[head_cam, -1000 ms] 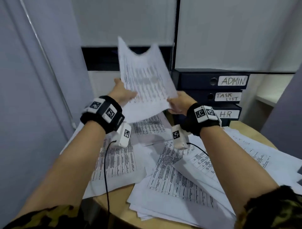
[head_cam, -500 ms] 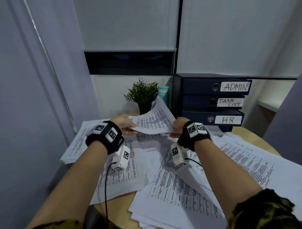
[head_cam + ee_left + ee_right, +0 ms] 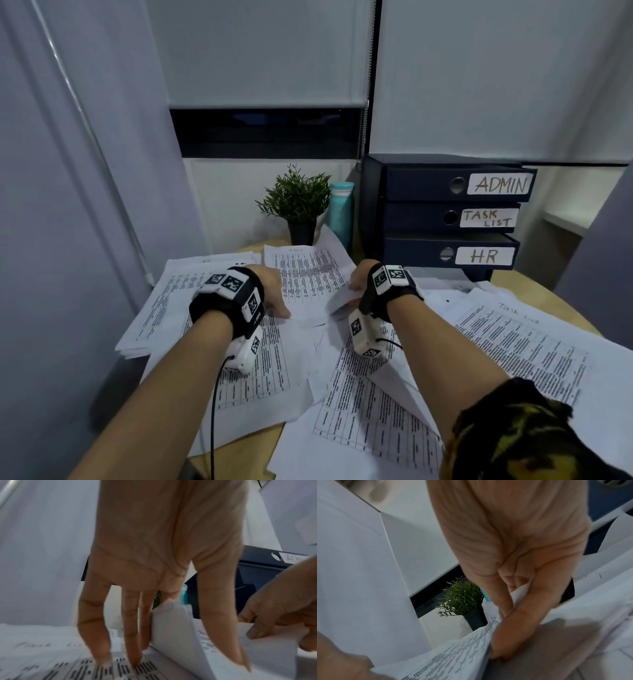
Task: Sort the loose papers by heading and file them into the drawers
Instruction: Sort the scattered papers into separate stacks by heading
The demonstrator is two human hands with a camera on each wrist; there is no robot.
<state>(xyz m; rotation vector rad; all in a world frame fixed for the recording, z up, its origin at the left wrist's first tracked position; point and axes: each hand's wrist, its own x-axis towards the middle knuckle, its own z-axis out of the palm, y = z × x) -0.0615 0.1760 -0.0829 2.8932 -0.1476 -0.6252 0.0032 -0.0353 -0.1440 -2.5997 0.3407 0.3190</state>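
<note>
White printed sheet, faintly headed Admin, lying on the loose papers at 12 o'clock on the tabletop, long axis running away toward the potted plant. Pinched at its right edge by the right hand, thumb under and fingers over; held at its left edge by the left hand, thumb on top, other fingers straight and pressing the papers beneath. Drawer unit at 1 o'clock from the sheet, ADMIN drawer topmost, all three drawers closed. Right hand nearer the drawers, so probably the one to free for pulling. Both forearms reaching forward, palms down
</note>
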